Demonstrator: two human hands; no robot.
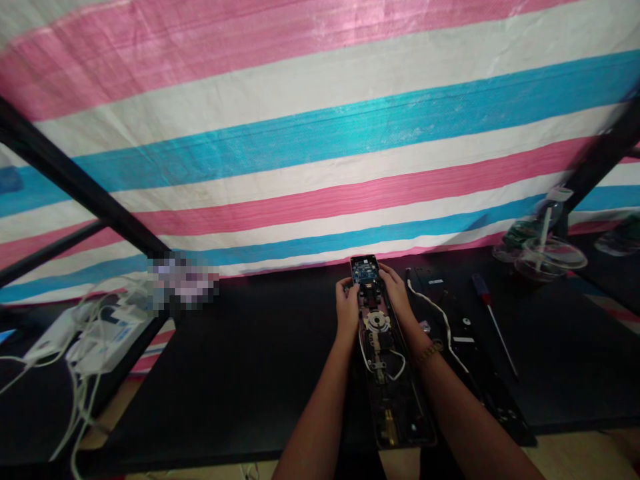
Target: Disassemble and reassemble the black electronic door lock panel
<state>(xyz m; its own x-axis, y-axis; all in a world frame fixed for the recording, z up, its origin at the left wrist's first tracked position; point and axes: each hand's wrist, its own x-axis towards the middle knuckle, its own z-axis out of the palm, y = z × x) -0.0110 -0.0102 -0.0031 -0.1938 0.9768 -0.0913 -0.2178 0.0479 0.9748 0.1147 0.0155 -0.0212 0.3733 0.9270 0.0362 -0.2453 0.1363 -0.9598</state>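
Note:
In the middle lies a long, narrow opened device [375, 360], which looks like an electronic door lock panel, its inside facing up. At its far end is a blue circuit board [365, 270]; below that are a round metal piece [377, 321] and a looped white wire [399, 367]. My left hand [347, 305] is closed around the left edge near the board, thumb on top. My right hand [395, 290] grips the opposite edge at about the same height, its fingers near the board. The fingers beneath the device are hidden.
To the right are a white cable [443, 317], a long black cover plate [493, 393] and a screwdriver [493, 317]. A plastic cup [543, 259] and a clear bottle [553, 203] stand at back right. White power strips [107, 340] with tangled cords lie left. Striped sheeting [320, 140] hangs behind.

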